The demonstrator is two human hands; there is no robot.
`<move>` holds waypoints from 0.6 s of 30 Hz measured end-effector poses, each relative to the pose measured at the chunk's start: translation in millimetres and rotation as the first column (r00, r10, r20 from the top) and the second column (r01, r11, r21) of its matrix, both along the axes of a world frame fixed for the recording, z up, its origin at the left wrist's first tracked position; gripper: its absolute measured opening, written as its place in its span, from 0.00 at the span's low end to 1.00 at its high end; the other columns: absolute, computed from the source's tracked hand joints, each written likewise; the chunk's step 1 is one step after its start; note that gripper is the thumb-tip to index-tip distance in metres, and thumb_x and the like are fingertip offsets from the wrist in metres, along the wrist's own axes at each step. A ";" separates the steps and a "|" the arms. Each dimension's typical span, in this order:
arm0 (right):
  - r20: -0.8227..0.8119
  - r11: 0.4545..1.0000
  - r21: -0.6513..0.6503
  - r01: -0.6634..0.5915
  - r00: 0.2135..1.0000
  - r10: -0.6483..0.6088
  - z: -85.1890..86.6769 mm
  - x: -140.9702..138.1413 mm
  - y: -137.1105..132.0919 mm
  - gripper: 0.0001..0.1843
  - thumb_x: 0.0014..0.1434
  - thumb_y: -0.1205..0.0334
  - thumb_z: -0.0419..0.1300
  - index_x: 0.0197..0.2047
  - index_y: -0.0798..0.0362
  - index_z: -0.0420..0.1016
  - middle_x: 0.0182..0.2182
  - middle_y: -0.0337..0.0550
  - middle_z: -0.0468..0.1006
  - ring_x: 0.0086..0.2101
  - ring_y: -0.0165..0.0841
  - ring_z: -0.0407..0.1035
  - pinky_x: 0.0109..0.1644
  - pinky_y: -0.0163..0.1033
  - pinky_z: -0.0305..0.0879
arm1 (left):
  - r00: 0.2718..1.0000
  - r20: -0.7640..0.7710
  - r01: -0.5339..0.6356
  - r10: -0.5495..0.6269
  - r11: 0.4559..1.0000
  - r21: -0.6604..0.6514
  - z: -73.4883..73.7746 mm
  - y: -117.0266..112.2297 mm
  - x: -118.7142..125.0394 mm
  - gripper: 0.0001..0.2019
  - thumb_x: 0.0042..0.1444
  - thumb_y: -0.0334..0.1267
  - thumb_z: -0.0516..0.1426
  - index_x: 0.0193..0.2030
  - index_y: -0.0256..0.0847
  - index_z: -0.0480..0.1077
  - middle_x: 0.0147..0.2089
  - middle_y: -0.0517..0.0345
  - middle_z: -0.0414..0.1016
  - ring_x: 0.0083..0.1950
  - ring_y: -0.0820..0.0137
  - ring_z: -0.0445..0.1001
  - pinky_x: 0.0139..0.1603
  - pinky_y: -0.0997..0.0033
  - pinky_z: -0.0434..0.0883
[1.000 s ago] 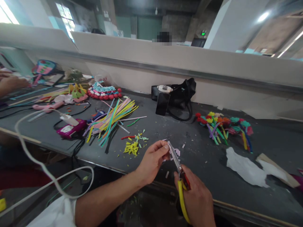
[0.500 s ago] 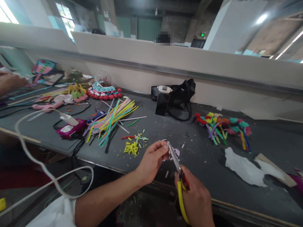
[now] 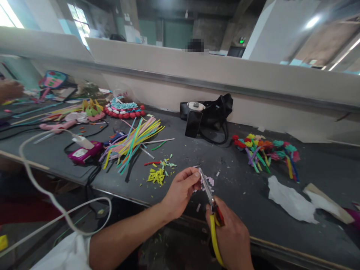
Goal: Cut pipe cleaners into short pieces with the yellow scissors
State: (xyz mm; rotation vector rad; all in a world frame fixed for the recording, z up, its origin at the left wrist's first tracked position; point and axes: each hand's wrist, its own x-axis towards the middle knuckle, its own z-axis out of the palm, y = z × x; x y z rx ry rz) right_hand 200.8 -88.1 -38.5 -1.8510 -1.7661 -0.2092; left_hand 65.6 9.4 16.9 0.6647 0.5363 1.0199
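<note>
My left hand [image 3: 183, 189] is closed in a pinch over the table, with thumb and forefinger on a pale lilac pipe cleaner that is mostly hidden by the fingers. In my right hand [image 3: 232, 234] is a pair of scissors [image 3: 207, 189] with yellow and red handles. Its blades look nearly closed, and their tips are right at my left fingertips. Short lilac cut pieces [image 3: 209, 181] lie behind and under the blades. To the left are a heap of short yellow pieces [image 3: 156, 176] and a few pale green ones [image 3: 168, 164].
A bundle of long coloured pipe cleaners [image 3: 137, 140] lies left, by a purple power strip [image 3: 85, 152]. A black bag [image 3: 216, 112] with a phone [image 3: 193, 123] stands at the back. Pipe-cleaner flowers [image 3: 261, 144] and white paper [image 3: 291, 198] lie right. A co-worker's hand [image 3: 10, 91] shows far left.
My right hand and the scissors handles have shifted slightly to the left. My left hand stays in place. The co-worker's hand has moved a little left.
</note>
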 end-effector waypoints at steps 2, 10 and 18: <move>-0.007 1.000 0.001 -0.007 1.000 0.007 -0.8 0.9 -0.3 0.22 0.65 0.51 0.49 0.49 0.57 0.75 0.39 0.51 0.81 0.32 0.36 0.76 0.34 0.37 0.70 | 1.000 -0.008 -0.003 0.003 1.000 0.000 -0.4 0.4 0.0 0.10 0.49 0.40 0.63 0.29 0.37 0.69 0.28 0.61 0.65 0.29 0.76 0.64 0.34 0.73 0.60; -0.122 0.997 -0.074 -0.015 0.992 0.006 10.1 -1.7 0.3 0.19 0.65 0.52 0.48 0.46 0.52 0.75 0.33 0.44 0.82 0.28 0.33 0.76 0.31 0.34 0.67 | 0.999 -0.034 -0.006 0.007 1.000 0.018 -2.2 -0.8 -0.1 0.08 0.51 0.39 0.62 0.30 0.37 0.68 0.28 0.61 0.65 0.29 0.76 0.62 0.33 0.74 0.59; -0.335 0.998 0.058 0.028 0.942 -0.007 23.8 -1.9 5.9 0.20 0.61 0.45 0.54 0.41 0.54 0.73 0.29 0.40 0.79 0.25 0.29 0.73 0.30 0.29 0.66 | 0.865 -0.468 -0.005 0.180 0.937 0.351 -1.6 -5.2 -3.2 0.09 0.56 0.41 0.57 0.31 0.38 0.68 0.27 0.63 0.63 0.30 0.75 0.59 0.33 0.73 0.56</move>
